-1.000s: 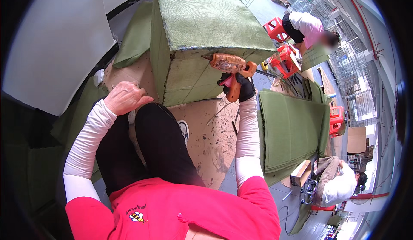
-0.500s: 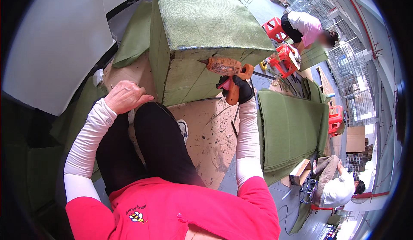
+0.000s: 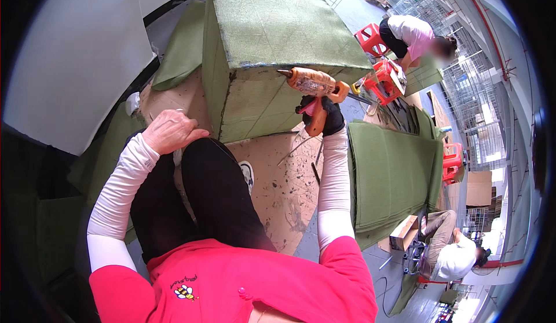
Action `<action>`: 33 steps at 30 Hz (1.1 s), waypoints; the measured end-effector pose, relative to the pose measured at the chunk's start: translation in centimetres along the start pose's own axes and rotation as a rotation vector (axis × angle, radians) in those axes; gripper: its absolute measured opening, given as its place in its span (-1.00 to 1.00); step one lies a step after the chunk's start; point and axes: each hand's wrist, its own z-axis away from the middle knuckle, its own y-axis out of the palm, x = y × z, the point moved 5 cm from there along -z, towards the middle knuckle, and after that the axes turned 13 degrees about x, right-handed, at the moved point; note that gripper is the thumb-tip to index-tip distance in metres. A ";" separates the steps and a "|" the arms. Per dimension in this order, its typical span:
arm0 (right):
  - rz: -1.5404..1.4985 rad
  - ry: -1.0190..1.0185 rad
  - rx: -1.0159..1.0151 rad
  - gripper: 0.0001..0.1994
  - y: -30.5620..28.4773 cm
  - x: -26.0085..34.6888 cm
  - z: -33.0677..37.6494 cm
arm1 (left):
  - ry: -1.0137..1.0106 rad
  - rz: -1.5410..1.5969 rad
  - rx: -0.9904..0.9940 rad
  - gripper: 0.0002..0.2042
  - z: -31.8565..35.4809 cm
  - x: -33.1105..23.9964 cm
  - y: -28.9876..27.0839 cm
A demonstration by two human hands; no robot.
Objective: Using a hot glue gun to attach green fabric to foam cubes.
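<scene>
My right hand [image 3: 331, 117], in a black glove, is closed around the handle of a worn orange glue gun [image 3: 313, 81]. The gun's dark nozzle points left, along the upper front edge of a large box-shaped piece [image 3: 289, 24] covered in green fabric. Whether the nozzle touches that edge, I cannot tell. My bare left hand [image 3: 169, 130] is above my left knee, left of the box's near corner. Its fingers are curled and the thumb points right; anything inside them is hidden.
Stained brown cardboard [image 3: 278, 190] covers the floor under the box. Stacked green sheets [image 3: 394, 175] lie to my right. Red stools [image 3: 383, 82] and a bending person [image 3: 411, 36] are at far right; another person [image 3: 454, 256] sits lower right. A white panel [image 3: 75, 50] stands at left.
The glue gun in my right hand has risen and shifted slightly right, with its nozzle now nearer the box's upper edge. My left hand has barely moved.
</scene>
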 end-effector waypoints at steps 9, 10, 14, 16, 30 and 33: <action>-0.228 0.066 -0.013 -0.48 0.5 -1.7 1.2 | 0.003 0.004 0.042 -0.60 0.0 0.2 -0.1; -0.222 0.063 -0.040 -0.47 0.5 -1.9 1.7 | 0.004 0.007 0.023 -0.60 0.0 0.1 -0.2; -0.311 0.000 -0.050 -0.48 1.1 -2.6 4.3 | 0.011 0.012 0.018 -0.61 0.1 0.0 -0.4; -0.152 -0.105 -0.155 -0.50 0.3 -2.2 5.7 | 0.005 0.027 0.024 -0.62 0.1 0.0 -0.4; -0.428 -0.389 -0.284 -0.42 -1.5 -0.5 2.1 | -0.038 0.023 0.114 -0.63 -0.8 -0.2 0.1; -0.436 -0.353 -0.322 -0.42 -1.3 -1.9 1.0 | -0.031 0.029 0.117 -0.63 -0.9 -0.3 0.0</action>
